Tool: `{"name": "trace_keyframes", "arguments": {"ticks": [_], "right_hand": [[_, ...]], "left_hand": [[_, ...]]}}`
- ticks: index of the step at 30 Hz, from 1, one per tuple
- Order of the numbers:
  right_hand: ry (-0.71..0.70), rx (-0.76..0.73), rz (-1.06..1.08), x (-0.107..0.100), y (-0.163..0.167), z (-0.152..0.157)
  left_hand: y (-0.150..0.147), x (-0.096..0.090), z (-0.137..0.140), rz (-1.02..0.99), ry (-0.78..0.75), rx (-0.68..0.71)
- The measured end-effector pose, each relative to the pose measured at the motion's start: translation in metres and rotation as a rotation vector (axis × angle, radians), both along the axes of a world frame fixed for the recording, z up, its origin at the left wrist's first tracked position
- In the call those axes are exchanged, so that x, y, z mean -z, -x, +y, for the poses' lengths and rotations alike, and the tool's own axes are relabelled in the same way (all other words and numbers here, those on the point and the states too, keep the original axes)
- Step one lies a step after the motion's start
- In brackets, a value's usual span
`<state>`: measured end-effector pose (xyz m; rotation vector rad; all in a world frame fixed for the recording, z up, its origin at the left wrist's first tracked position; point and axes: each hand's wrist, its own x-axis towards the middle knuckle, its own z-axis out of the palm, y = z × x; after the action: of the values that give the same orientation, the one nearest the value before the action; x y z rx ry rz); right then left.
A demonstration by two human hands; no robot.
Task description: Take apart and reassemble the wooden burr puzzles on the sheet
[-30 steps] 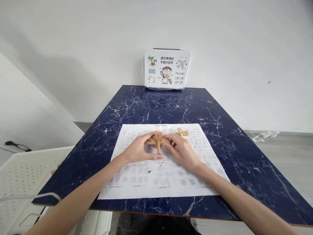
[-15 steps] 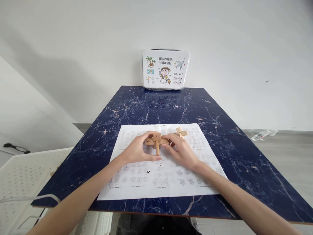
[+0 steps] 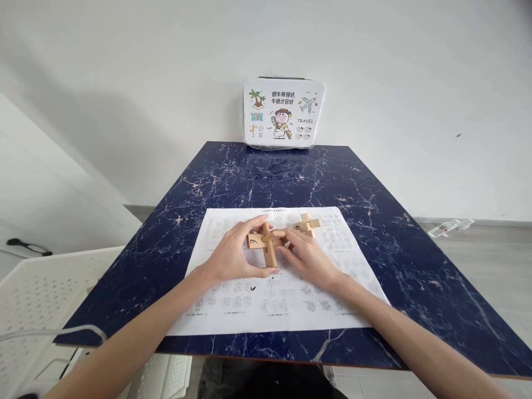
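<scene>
A cross-shaped wooden interlocking puzzle (image 3: 268,244) is held between my two hands, over a printed sheet. My left hand (image 3: 235,252) grips it with the thumb at the near end of one bar and the fingers at the far end. A dark mark shows on its left arm. My right hand (image 3: 305,255) pinches its right side, and the fingertips hide part of that arm. Just beyond the right fingers lies a second wooden puzzle (image 3: 307,224) of crossed blocks, resting on the paper.
The white instruction sheet (image 3: 249,324) with rows of small drawings lies on a blue marbled table (image 3: 266,183). A white cartoon-printed case (image 3: 284,113) leans on the wall at the back. At the left stands a white perforated rack (image 3: 41,293) with a cable (image 3: 54,331). A plastic packet (image 3: 449,228) is on the floor.
The wooden puzzle has been turned between my hands: a flat bar now shows where a block end and a round rod showed before. Both hands stay on it. The view has shifted slightly.
</scene>
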<state>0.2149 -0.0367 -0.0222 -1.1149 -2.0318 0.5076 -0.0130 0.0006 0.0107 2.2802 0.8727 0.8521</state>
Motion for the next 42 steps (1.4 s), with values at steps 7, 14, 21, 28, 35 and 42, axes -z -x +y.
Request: {"name": "trace_keyframes", "arguments": {"ticks": [7,14,21,28,35,42], "right_hand": [[0.014,0.042,0.023,0.002,0.002,-0.001],[-0.02,-0.047,-0.001,-0.007,0.0,-0.002],[-0.134,-0.081,-0.022,-0.008,-0.001,-0.005],[-0.234,0.033,-0.086,-0.013,-0.004,-0.006],[-0.282,0.045,-0.183,-0.006,-0.007,-0.003],[-0.149,0.0,-0.125,-0.009,-0.008,-0.004]], "left_hand": [[-0.003,0.0,-0.004,-0.041,0.03,-0.002],[-0.002,-0.004,-0.002,-0.097,0.083,0.006],[0.0,-0.006,0.004,-0.158,0.047,0.092],[0.003,-0.007,0.006,-0.085,0.18,0.125],[0.003,-0.009,0.012,0.0,0.282,0.135],[0.001,-0.009,0.01,-0.041,0.317,0.108]]}}
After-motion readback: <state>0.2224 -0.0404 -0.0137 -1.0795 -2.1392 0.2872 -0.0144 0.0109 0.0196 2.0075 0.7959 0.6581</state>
